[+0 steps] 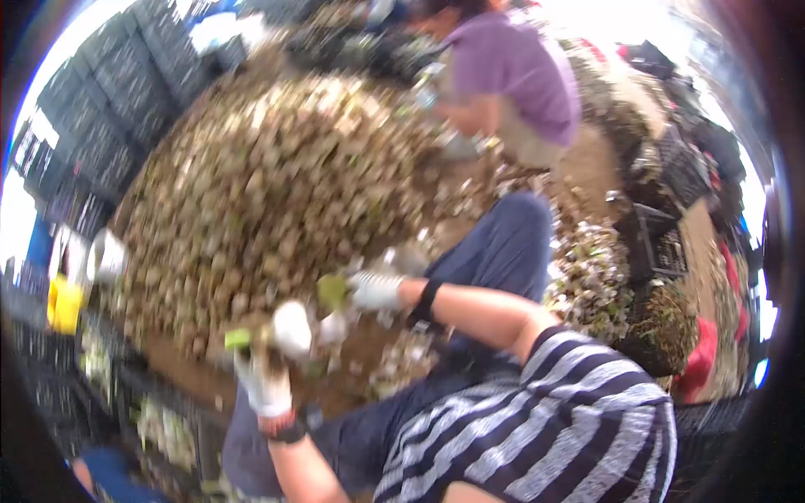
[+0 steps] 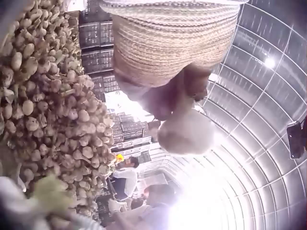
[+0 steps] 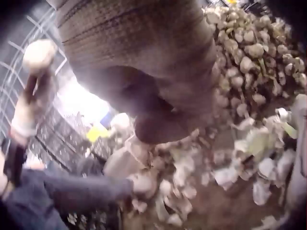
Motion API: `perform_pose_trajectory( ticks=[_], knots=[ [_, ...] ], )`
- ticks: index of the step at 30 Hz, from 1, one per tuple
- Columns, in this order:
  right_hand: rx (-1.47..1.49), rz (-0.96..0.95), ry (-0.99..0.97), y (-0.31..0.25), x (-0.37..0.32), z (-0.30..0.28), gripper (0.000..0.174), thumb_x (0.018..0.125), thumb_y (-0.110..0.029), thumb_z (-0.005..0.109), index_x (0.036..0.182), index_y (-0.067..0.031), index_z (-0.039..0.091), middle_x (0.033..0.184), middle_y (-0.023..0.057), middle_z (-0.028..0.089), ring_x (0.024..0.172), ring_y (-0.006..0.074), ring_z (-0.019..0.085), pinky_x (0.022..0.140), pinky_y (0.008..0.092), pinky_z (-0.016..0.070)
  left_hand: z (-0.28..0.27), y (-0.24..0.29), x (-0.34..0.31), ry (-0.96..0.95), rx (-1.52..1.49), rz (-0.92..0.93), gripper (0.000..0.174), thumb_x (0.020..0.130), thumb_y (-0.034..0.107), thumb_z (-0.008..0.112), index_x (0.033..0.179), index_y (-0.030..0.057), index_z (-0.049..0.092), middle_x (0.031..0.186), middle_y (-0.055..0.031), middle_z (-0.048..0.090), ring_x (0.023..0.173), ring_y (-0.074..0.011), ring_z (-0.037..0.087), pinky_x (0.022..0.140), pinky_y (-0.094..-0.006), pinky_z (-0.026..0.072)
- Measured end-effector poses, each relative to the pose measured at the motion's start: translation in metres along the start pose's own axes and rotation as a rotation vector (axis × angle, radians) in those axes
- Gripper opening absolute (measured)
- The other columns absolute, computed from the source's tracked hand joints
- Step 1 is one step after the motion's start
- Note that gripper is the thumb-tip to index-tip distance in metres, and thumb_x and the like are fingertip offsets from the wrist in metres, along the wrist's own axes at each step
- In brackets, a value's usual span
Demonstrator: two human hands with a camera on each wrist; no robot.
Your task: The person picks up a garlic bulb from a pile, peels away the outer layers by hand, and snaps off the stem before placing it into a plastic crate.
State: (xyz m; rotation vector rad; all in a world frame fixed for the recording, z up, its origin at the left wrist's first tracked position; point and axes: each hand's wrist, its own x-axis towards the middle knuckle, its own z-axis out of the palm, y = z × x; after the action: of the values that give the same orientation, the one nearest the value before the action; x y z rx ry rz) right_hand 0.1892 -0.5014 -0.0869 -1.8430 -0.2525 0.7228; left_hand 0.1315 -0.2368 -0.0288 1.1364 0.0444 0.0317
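Observation:
In the head view my gloved left hand [image 1: 267, 387] grips a round white bulb [image 1: 292, 329], probably garlic, by its stem, whose cut green end [image 1: 237, 339] juts out on the other side. The bulb [image 2: 186, 133] shows below the curled fingers in the left wrist view. My gloved right hand [image 1: 377, 292] pinches a flat, blurred yellow-green piece, leaf or husk [image 1: 333, 291], a short way right of the bulb. In the right wrist view the right fingers [image 3: 165, 129] are curled in shadow.
A large heap of bulbs [image 1: 277, 184] lies in front. Peeled scraps [image 1: 587, 268] litter the ground to the right. Black crates [image 1: 109, 84] are stacked at the left, with a yellow container [image 1: 64, 303] near them. Another person in a purple top [image 1: 520, 75] bends beside the heap.

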Motion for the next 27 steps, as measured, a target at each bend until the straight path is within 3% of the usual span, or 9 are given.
perform_pose_trajectory(
  ticks=[1, 5, 9, 11, 14, 20, 23, 24, 27],
  knots=[
    [-0.247, 0.129, -0.063, -0.013, -0.015, 0.007, 0.031, 0.087, -0.009, 0.051, 0.116, -0.0046, 0.06, 0.089, 0.0089, 0.068, 0.078, 0.0186, 0.063, 0.062, 0.0338, 0.0508, -0.008, -0.003, 0.001, 0.025, -0.128, 0.006, 0.055, 0.081, 0.017, 0.074, 0.13, 0.0146, 0.052, 0.116, -0.0085, 0.056, 0.103, -0.0226, 0.057, 0.082, -0.0395, 0.0525],
    [-0.663, 0.029, -0.39, 0.064, -0.016, 0.045, 0.033, 0.08, -0.015, 0.058, 0.109, 0.0003, 0.061, 0.096, 0.0223, 0.066, 0.088, 0.0386, 0.064, 0.078, 0.0452, 0.0493, 0.016, 0.018, 0.0, 0.097, -0.039, 0.08, 0.028, 0.084, 0.011, 0.072, 0.11, 0.0072, 0.063, 0.105, -0.004, 0.064, 0.09, -0.0138, 0.061, 0.081, -0.0283, 0.0503],
    [-0.662, -0.116, -0.048, -0.007, -0.002, 0.031, 0.029, 0.086, -0.016, 0.056, 0.108, 0.0019, 0.06, 0.096, 0.0242, 0.064, 0.089, 0.0399, 0.063, 0.077, 0.0434, 0.0504, 0.01, 0.006, -0.003, 0.17, 0.207, 0.122, 0.028, 0.082, 0.011, 0.074, 0.108, 0.0073, 0.064, 0.103, -0.0033, 0.065, 0.091, -0.0123, 0.06, 0.083, -0.0269, 0.0491],
    [-0.398, -0.296, 0.311, -0.074, -0.011, 0.032, 0.027, 0.085, -0.018, 0.06, 0.104, 0.0016, 0.06, 0.093, 0.0239, 0.064, 0.085, 0.0394, 0.063, 0.074, 0.0422, 0.0512, 0.01, -0.005, 0.003, 0.111, 0.4, 0.339, 0.026, 0.082, 0.004, 0.071, 0.107, 0.0068, 0.064, 0.107, -0.0037, 0.06, 0.097, -0.014, 0.057, 0.085, -0.0283, 0.049],
    [-0.46, -0.484, 0.506, -0.117, -0.012, 0.039, 0.024, 0.085, -0.019, 0.062, 0.099, 0.0004, 0.061, 0.086, 0.022, 0.063, 0.081, 0.0379, 0.062, 0.072, 0.0429, 0.0509, 0.025, 0.0, 0.001, 0.103, 0.724, 0.546, 0.029, 0.079, -0.005, 0.066, 0.105, 0.0073, 0.066, 0.105, -0.0078, 0.06, 0.096, -0.0202, 0.058, 0.084, -0.0299, 0.048],
    [-0.661, -0.51, 0.523, -0.11, 0.002, 0.048, 0.021, 0.084, -0.022, 0.063, 0.091, -0.0024, 0.059, 0.083, 0.0187, 0.06, 0.076, 0.0367, 0.061, 0.067, 0.0439, 0.0494, 0.018, -0.01, -0.003, 0.166, 0.784, 0.519, 0.022, 0.079, -0.002, 0.071, 0.1, 0.0054, 0.067, 0.104, -0.0051, 0.058, 0.086, -0.0145, 0.059, 0.072, -0.0257, 0.0517],
    [-0.653, -0.473, 0.571, -0.107, 0.004, 0.052, 0.019, 0.084, -0.02, 0.061, 0.088, -0.0016, 0.057, 0.083, 0.0192, 0.059, 0.075, 0.0366, 0.06, 0.067, 0.0437, 0.0493, 0.026, -0.003, -0.001, 0.169, 0.895, 0.649, 0.022, 0.079, -0.003, 0.071, 0.099, 0.0055, 0.067, 0.104, -0.005, 0.059, 0.086, -0.0133, 0.059, 0.072, -0.0251, 0.0517],
    [-0.665, -0.463, 0.582, -0.105, 0.009, 0.047, 0.017, 0.084, -0.018, 0.062, 0.091, -0.0026, 0.059, 0.084, 0.0187, 0.061, 0.077, 0.0366, 0.061, 0.069, 0.0427, 0.0497, 0.023, -0.009, -0.003, 0.177, 0.722, 0.463, 0.022, 0.079, -0.004, 0.071, 0.098, 0.0054, 0.067, 0.102, -0.0054, 0.061, 0.091, -0.0148, 0.059, 0.082, -0.0278, 0.0498],
    [-0.662, -0.468, 0.592, -0.098, 0.016, 0.038, 0.014, 0.082, -0.013, 0.063, 0.091, -0.0028, 0.059, 0.085, 0.0187, 0.061, 0.077, 0.0371, 0.06, 0.069, 0.0416, 0.0497, 0.023, -0.006, 0.0, 0.157, 0.581, 0.508, 0.024, 0.077, -0.005, 0.07, 0.099, 0.0056, 0.067, 0.101, -0.0066, 0.064, 0.093, -0.0186, 0.06, 0.084, -0.0299, 0.0493]
  ],
)
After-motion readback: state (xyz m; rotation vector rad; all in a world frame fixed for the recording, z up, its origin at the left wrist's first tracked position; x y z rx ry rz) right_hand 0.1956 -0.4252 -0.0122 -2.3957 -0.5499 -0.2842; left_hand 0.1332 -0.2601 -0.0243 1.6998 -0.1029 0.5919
